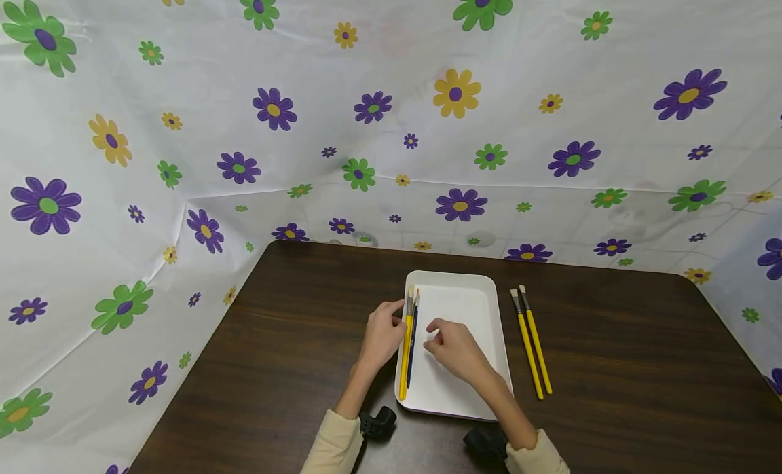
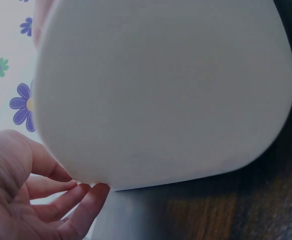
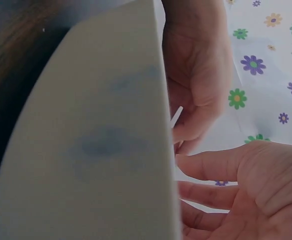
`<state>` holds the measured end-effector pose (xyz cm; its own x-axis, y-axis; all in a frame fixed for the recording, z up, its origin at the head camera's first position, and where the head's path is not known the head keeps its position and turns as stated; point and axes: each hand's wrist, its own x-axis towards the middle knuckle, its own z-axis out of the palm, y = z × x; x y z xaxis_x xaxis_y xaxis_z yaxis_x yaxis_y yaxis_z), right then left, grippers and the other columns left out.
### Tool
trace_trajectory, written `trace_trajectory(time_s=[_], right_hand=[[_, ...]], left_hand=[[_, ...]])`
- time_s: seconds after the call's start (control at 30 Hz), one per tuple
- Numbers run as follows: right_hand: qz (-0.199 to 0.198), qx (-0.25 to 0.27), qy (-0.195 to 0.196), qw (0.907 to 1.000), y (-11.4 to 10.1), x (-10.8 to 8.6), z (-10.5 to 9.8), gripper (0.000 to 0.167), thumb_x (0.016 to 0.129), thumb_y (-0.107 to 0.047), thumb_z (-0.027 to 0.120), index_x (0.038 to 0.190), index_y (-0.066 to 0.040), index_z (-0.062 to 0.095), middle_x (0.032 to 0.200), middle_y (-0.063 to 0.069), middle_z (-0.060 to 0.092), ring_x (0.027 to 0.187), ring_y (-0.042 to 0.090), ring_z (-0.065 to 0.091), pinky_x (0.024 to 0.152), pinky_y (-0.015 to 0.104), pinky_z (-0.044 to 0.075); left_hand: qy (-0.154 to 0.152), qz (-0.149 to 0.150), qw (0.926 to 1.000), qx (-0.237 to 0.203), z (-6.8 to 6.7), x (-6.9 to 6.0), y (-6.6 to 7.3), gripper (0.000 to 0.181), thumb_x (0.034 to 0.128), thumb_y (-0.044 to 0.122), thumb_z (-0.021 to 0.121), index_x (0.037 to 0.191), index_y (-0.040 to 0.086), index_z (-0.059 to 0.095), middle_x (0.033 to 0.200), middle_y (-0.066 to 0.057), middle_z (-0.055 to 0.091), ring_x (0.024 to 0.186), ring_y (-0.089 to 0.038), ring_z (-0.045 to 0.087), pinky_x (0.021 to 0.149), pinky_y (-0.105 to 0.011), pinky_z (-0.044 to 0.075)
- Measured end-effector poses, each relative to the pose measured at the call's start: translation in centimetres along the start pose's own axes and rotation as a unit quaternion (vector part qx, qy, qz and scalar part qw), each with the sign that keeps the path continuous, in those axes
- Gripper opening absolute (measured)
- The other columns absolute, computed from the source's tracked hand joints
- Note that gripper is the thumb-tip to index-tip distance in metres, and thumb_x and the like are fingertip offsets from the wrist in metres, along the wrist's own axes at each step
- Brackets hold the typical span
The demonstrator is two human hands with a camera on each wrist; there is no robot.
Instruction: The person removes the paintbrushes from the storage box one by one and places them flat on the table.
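Observation:
A white tray [image 1: 458,301] lies on the dark table. Along its left inner side rest yellow-handled paintbrush [image 1: 406,358] and, beside it, a thin dark-blue paintbrush [image 1: 413,348]. I cannot tell whether a second yellow handle lies there. My left hand [image 1: 381,335] is at the tray's left rim, its fingertips beside the yellow handle; in the left wrist view the left hand [image 2: 41,195] is partly behind the tray wall. Over the middle of the tray is my right hand [image 1: 458,352], fingers loosely bent and holding nothing; the right wrist view shows the right hand [image 3: 245,190] with its thumb and fingers apart.
Two flat yellow paintbrushes, a left one [image 1: 530,355] and a right one [image 1: 539,348], lie side by side right of the tray, bristles away from me. A white flowered cloth [image 1: 397,66] hangs behind the table [image 1: 635,352] and along its sides.

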<state>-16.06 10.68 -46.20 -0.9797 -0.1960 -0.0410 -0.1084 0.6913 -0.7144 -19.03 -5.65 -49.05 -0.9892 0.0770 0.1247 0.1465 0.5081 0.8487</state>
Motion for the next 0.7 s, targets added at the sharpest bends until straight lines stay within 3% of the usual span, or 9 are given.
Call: trace_trajectory(time_s=[0.27,0.7], right_hand=[[-0.011,0.006,0.006,0.9999,0.1,0.2,0.7,0.02,0.09,0.0,0.073,0.109,0.007,0.069,0.069,0.001,0.059,0.061,0.014,0.05,0.055,0.028,0.042],[-0.013,0.001,0.036,0.9993,0.0,0.7,1.9,0.022,0.087,0.0,0.076,0.106,0.007,0.069,0.087,0.009,0.063,0.076,0.018,0.057,0.07,0.033,0.05]], left_hand=[[0.007,0.012,0.9999,0.002,0.0,0.1,-0.1,0.043,0.0914,-0.005,0.061,0.134,-0.007,0.065,0.127,-0.022,0.064,0.089,-0.028,0.069,0.074,-0.037,0.06],[0.002,0.006,1.0,-0.001,0.0,0.2,-0.1,0.042,0.0934,-0.002,0.062,0.135,-0.007,0.064,0.126,-0.021,0.064,0.09,-0.026,0.069,0.074,-0.035,0.06]])
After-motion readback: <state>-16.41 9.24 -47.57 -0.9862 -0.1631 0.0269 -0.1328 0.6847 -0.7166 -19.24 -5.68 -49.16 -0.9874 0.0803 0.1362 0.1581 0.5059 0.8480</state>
